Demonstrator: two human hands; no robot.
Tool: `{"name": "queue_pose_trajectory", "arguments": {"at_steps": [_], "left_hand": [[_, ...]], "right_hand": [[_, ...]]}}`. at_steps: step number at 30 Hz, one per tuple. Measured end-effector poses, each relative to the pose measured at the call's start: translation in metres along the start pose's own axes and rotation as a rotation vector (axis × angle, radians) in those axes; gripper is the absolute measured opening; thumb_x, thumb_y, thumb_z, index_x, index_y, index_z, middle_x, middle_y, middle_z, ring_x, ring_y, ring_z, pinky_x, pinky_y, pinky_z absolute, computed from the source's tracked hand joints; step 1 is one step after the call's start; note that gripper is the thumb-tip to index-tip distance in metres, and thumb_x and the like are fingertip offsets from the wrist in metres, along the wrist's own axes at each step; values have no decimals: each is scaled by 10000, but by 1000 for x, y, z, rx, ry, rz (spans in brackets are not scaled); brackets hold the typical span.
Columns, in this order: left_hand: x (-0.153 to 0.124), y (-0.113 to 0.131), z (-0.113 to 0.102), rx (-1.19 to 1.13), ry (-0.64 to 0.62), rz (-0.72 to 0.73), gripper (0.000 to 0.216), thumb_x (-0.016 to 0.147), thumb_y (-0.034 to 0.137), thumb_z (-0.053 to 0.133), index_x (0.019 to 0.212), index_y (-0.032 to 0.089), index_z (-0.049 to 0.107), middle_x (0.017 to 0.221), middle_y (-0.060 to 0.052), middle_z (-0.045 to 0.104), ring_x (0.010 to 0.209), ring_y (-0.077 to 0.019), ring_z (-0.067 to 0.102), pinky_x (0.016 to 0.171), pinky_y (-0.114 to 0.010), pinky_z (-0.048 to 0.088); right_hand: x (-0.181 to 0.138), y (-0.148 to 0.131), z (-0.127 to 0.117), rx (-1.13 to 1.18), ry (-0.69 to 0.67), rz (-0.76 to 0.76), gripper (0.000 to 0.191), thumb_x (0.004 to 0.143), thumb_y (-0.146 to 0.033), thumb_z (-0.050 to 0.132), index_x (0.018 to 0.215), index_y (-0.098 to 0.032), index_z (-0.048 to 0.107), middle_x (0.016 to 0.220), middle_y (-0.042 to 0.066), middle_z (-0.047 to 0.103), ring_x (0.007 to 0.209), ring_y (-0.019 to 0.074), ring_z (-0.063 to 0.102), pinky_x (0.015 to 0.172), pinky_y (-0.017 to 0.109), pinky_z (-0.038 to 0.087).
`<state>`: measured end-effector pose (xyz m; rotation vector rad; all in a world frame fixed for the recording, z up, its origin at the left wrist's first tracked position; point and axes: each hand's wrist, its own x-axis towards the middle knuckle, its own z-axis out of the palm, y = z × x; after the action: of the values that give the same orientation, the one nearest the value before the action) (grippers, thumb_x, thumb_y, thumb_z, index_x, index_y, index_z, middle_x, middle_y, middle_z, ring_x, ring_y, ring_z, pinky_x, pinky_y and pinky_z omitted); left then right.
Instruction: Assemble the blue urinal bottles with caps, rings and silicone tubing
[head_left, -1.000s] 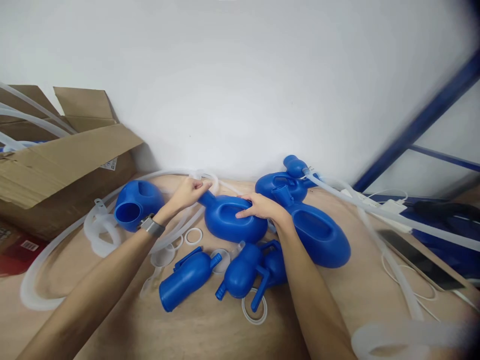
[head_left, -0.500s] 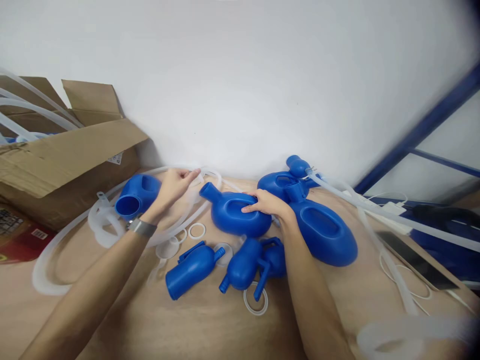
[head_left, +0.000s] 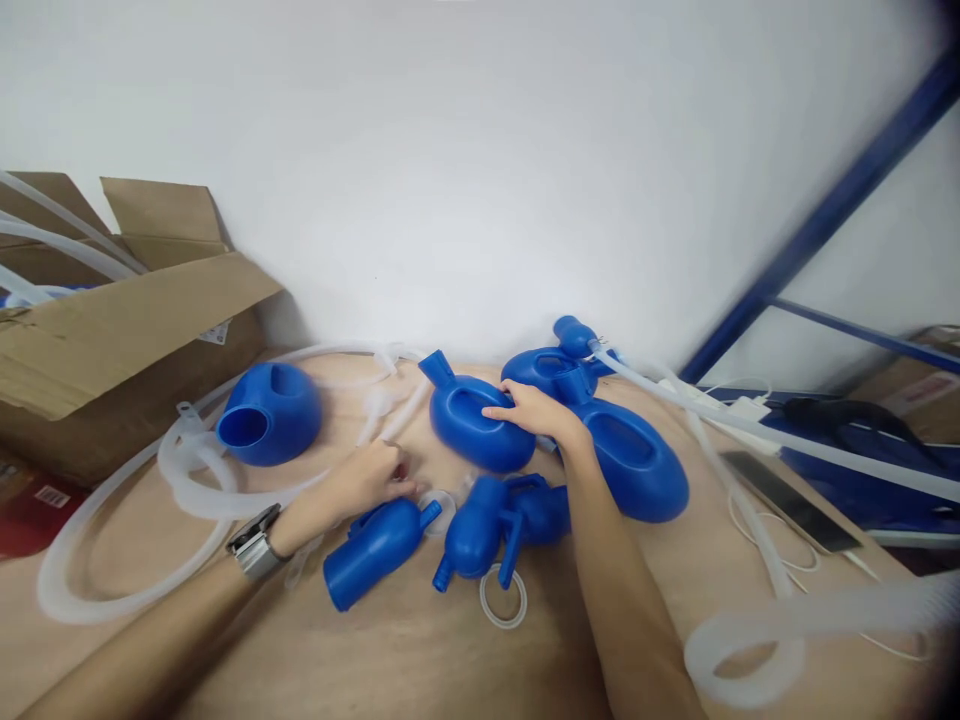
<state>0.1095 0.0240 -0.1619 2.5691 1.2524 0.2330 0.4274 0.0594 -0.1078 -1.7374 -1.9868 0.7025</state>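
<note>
My right hand (head_left: 529,410) grips the rim of a blue spouted vessel (head_left: 469,430) lying on the wooden table (head_left: 420,660), its spout pointing up-left. My left hand (head_left: 371,482), with a watch on the wrist, is down on the table just above a blue bottle-shaped part (head_left: 371,552). Its fingers are curled together in a pinch, and whatever they hold is hidden. A small clear cap (head_left: 442,505) lies just right of its fingertips. A white ring (head_left: 502,600) lies in front of two more blue handled parts (head_left: 480,530).
A round blue vessel (head_left: 266,412) sits at the left amid coils of translucent tubing (head_left: 180,480). Two larger blue vessels (head_left: 634,460) lie behind my right arm. An open cardboard box (head_left: 112,330) stands far left. A phone (head_left: 787,510), cables and a blue metal frame (head_left: 825,215) are at the right.
My left hand let go of the tubing near the vessel's spout and came down to the table beside the blue bottle part. My right hand stayed on the vessel, which turned slightly.
</note>
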Motion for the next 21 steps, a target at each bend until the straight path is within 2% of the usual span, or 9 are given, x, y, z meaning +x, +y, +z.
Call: {"name": "queue_pose_trajectory", "arguments": {"at_steps": [3,5,8,10,12,15,16,18,21], "left_hand": [[13,14,-19,-61,79,54,455,1027,544,537,793,191,701,740,-51,707,657,-188,614,643,-317,429],[27,30,-36,-71,180,90,440,1043,521,531,804,191,698,749,-48,707,677,-195,622,664,-321,437],[58,62,-51,-41,281,179,355,1053,463,545,894,190,708,837,-53,730,779,-217,668,745,-332,473],[87,85,-53,-33,291,243,304,1068,412,517,1025,192,721,957,-72,744,891,-247,702,816,-352,503],[124,107,-49,-56,281,240,297,1071,345,489,1206,192,705,1150,-112,730,1024,-288,712,898,-392,526],[187,133,-41,-114,253,221,368,1049,290,514,1379,192,643,1334,-151,672,1176,-317,687,1026,-432,519],[207,139,-39,-143,244,203,383,1050,285,507,1398,184,633,1369,-161,661,1220,-319,674,1058,-436,510],[245,146,-34,-224,224,147,415,1051,268,486,1425,139,611,1391,-188,666,1274,-315,658,1111,-434,487],[287,148,-29,-387,211,60,541,1056,334,485,1520,56,509,1447,-252,642,1358,-333,614,1180,-447,430]], "right_hand": [[-25,2,-24,-25,97,13,488,927,-552,746,1312,-256,699,1352,97,747,1216,320,702,1019,396,539],[-42,10,-41,-90,257,69,421,974,-533,679,1278,-244,708,1236,98,778,1137,311,718,973,399,536],[-57,29,-60,-240,553,230,369,1020,-460,601,1248,-193,712,1027,114,783,1006,319,713,923,420,518],[-58,43,-65,-359,712,258,421,1033,-421,562,1337,-154,676,1096,157,764,1092,357,669,976,452,488],[-50,56,-67,-469,800,206,506,1045,-426,532,1449,-133,617,1293,210,704,1255,400,581,1055,493,441],[-32,69,-68,-505,755,195,641,1066,-501,493,1556,-88,519,1488,270,591,1392,451,478,1126,560,375],[-25,72,-69,-478,717,221,670,1073,-517,476,1564,-62,500,1469,292,605,1388,458,490,1134,577,361],[-16,78,-71,-422,660,258,627,1095,-502,432,1508,-48,556,1366,309,675,1345,455,544,1144,594,337],[-8,89,-76,-357,634,244,492,1117,-426,383,1355,-131,696,1248,254,752,1269,416,626,1148,588,323]]}}
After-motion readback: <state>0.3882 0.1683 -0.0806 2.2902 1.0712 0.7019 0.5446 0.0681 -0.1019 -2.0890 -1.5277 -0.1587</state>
